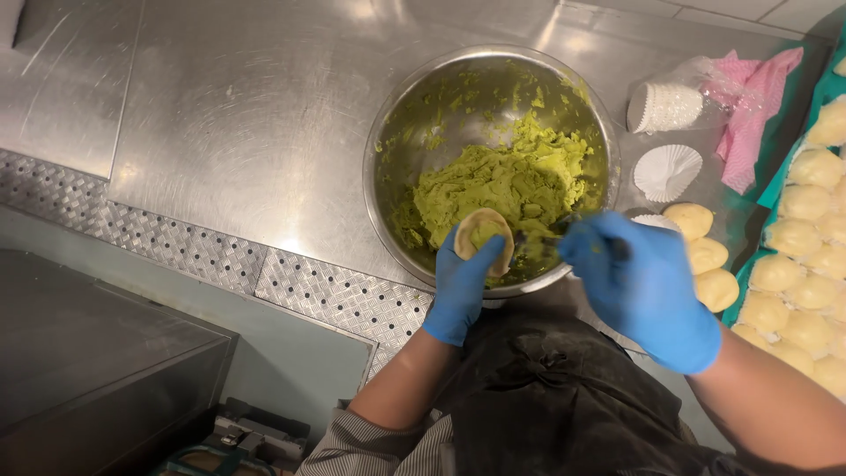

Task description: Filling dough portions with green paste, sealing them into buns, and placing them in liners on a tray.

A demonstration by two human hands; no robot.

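Over the steel bowl (493, 167), our left hand (463, 282) cups a dough round (483, 236); our right hand (639, 282) grips a utensil (538, 236), filling it with green paste (502, 181).

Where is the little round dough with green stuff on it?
In the head view, the dough sits in the left hand, just over the bowl's near rim, beside the right hand.

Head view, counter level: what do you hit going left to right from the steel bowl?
Steel bowl of green paste → left hand holding a filled dough round → right hand → flattened white paper cup → pink cloth → tray of dough balls.
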